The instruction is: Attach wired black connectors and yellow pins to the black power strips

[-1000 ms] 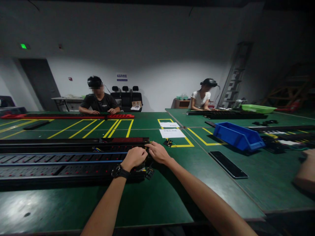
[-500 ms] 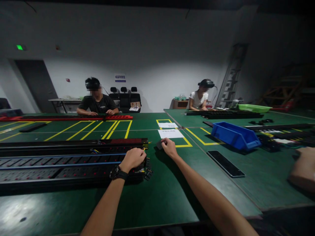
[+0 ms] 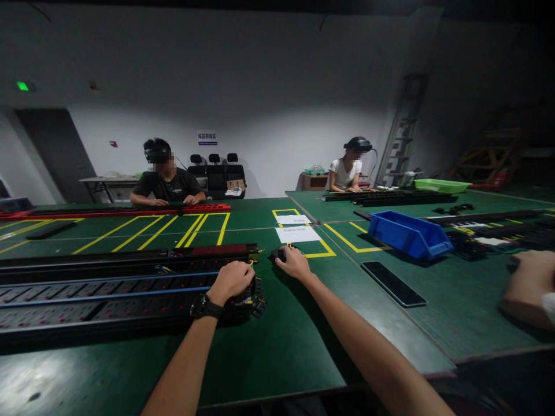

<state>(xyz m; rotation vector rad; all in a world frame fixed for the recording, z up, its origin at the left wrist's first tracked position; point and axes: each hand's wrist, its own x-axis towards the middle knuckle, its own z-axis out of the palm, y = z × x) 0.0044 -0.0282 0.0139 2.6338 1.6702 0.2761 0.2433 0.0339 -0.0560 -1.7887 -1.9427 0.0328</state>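
Long black power strips [image 3: 130, 303] with rows of sockets and small red dots lie side by side at the left, with thin blue strips running along them. My left hand [image 3: 234, 281], a black watch on its wrist, is closed over their right end; its fingertips are hidden. Loose black connectors [image 3: 259, 306] and short coloured wires stick out beside it. To the right, just past the strip ends, my right hand [image 3: 295, 264] is closed on a small black part [image 3: 282, 254] low over the green table. The part's exact kind does not show.
White paper sheets [image 3: 298, 234] lie beyond my right hand inside yellow tape. A phone [image 3: 393, 283] and a blue bin [image 3: 407, 237] are at the right. Another person's arm [image 3: 531, 289] reaches in at the right edge. Two people work across the table.
My right hand has turned the small black part, which looked like a flat dark piece before. The left hand stays on the strip ends. The view has shifted slightly.
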